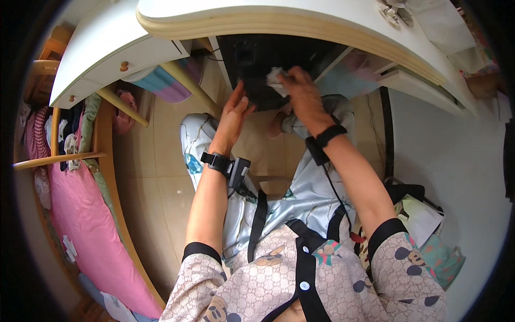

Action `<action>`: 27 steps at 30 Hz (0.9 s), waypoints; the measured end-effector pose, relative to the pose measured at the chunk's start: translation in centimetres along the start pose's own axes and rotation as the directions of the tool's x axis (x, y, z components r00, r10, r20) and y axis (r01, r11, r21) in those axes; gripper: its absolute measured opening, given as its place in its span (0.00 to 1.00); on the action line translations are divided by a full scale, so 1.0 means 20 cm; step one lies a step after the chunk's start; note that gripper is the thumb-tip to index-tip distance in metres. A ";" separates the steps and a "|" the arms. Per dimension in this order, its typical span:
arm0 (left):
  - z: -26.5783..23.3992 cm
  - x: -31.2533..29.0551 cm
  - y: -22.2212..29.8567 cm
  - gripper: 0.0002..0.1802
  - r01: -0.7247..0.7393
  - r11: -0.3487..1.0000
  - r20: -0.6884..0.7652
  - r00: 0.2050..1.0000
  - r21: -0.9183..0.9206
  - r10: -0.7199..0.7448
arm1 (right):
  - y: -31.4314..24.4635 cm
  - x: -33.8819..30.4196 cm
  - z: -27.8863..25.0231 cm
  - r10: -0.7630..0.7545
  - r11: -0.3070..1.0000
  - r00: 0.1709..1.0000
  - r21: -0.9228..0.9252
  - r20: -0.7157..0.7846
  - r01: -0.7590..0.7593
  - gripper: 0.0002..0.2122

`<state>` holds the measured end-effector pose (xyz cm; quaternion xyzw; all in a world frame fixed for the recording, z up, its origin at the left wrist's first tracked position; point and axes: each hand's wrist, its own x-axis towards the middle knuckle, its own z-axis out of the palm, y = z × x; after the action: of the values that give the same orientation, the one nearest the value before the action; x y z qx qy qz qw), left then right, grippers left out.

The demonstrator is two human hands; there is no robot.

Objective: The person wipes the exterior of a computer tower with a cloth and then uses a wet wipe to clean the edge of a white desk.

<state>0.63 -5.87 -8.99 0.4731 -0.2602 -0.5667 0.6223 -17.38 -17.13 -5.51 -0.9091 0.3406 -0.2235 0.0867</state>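
A black, box-shaped case with a dark, smooth surface stands under the white desk, in front of my knees. My right hand pinches a crumpled white tissue against the front of this case. Just to the left, my left hand is at the case's lower left edge. Its fingers are stretched out and point up along that side, with the thumb apart; whether they press on the edge is hard to see.
Overhead curves the white desk's wooden edge. A drawer unit stands at the left, above a blue and purple bin. Pink bedding lies on a wooden bed at the left. Bags and papers lie by the right wall.
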 end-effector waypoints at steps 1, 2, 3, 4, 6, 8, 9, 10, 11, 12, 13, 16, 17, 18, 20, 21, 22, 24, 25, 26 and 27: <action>0.00 0.00 0.00 0.31 0.002 1.000 0.004 1.000 -0.012 -0.002 | 0.05 -0.03 -0.03 0.033 0.998 0.999 -0.059 -0.017 -0.034 0.18; 0.00 0.00 0.01 0.31 -0.005 1.000 0.006 1.000 -0.011 0.005 | 0.11 -0.05 -0.05 0.029 0.998 0.999 -0.061 -0.022 -0.031 0.18; 0.01 -0.01 0.01 0.31 -0.007 1.000 0.021 1.000 -0.004 0.007 | 0.16 -0.07 -0.07 0.083 0.994 0.996 -0.075 -0.035 -0.086 0.18; 0.01 -0.01 0.02 0.31 -0.008 1.000 0.035 0.999 0.004 0.008 | 0.19 -0.09 -0.07 0.137 0.986 0.989 -0.085 -0.049 -0.141 0.18; 0.02 -0.01 0.02 0.31 -0.003 1.000 0.030 1.000 0.016 0.003 | 0.17 -0.08 -0.03 0.076 0.996 0.989 -0.026 -0.125 -0.080 0.16; 0.03 -0.01 0.03 0.31 0.003 0.999 0.029 1.000 0.032 -0.004 | 0.04 -0.04 0.03 0.104 0.995 0.990 0.008 -0.090 -0.104 0.15; 0.01 -0.01 0.02 0.31 0.001 0.999 0.016 1.000 0.033 -0.001 | -0.05 -0.01 0.08 0.138 0.984 0.989 0.119 -0.048 -0.131 0.15; 0.03 0.01 0.01 0.31 -0.002 0.999 0.021 1.000 0.032 0.002 | -0.11 0.02 0.11 0.174 0.962 0.985 0.214 -0.009 -0.168 0.15; 0.03 0.01 0.01 0.31 0.000 0.999 0.034 0.999 0.040 -0.001 | -0.18 0.06 0.12 0.185 0.961 0.982 0.213 -0.020 -0.177 0.15; 0.02 0.01 0.00 0.31 0.031 0.999 0.047 0.998 0.015 -0.031 | -0.25 0.09 0.11 0.094 0.985 0.995 0.148 -0.031 -0.089 0.17; 0.01 0.00 0.00 0.30 0.060 0.998 0.054 0.997 -0.008 -0.060 | -0.29 0.11 0.10 -0.003 0.996 0.999 0.086 -0.032 0.006 0.20; -0.03 0.01 -0.02 0.30 0.045 0.998 0.076 0.996 -0.044 -0.041 | -0.29 0.14 0.06 -0.023 0.999 0.999 0.033 0.028 0.022 0.20; -0.03 0.00 -0.04 0.30 0.044 0.998 -0.028 0.999 -0.054 -0.046 | -0.26 0.12 0.04 0.005 1.000 1.000 0.023 -0.002 -0.005 0.19; -0.02 -0.01 -0.03 0.30 0.047 0.997 -0.020 0.999 -0.056 -0.049 | -0.17 0.08 0.07 0.011 1.000 1.000 0.016 -0.002 -0.011 0.19; 0.02 -0.01 0.01 0.30 -0.012 1.000 0.013 1.000 0.003 0.012 | 0.05 -0.03 0.09 0.183 0.979 0.976 0.116 -0.114 -0.170 0.19; 0.04 -0.02 0.03 0.30 -0.004 1.000 0.040 0.999 -0.003 0.004 | 0.13 -0.08 0.05 0.218 0.971 0.963 0.138 -0.159 -0.197 0.19; 0.02 -0.03 0.04 0.30 -0.008 1.000 0.030 1.000 -0.001 0.008 | 0.15 -0.11 -0.04 0.148 0.986 0.971 0.102 -0.186 -0.130 0.19; 0.02 -0.02 0.03 0.31 0.010 1.000 0.036 0.999 0.027 -0.011 | 0.28 -0.15 -0.09 0.193 0.981 0.965 0.048 -0.177 -0.187 0.19; 0.01 -0.01 0.03 0.31 0.011 1.000 0.038 0.999 0.021 -0.012 | 0.32 -0.16 -0.08 0.236 0.971 0.957 0.000 -0.169 -0.240 0.20; 0.00 -0.01 0.03 0.31 0.009 1.000 0.052 0.999 0.025 -0.011 | 0.34 -0.17 -0.07 0.235 0.971 0.958 -0.005 -0.166 -0.239 0.20; 0.00 -0.01 0.03 0.31 0.003 1.000 0.060 0.998 0.030 -0.005 | 0.34 -0.16 -0.07 0.332 0.942 0.930 0.103 -0.159 -0.318 0.17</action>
<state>0.87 -5.73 -8.38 0.4655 -0.2862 -0.5782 0.6059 -24.11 -20.19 -7.47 -0.8132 0.4840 -0.2973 0.1266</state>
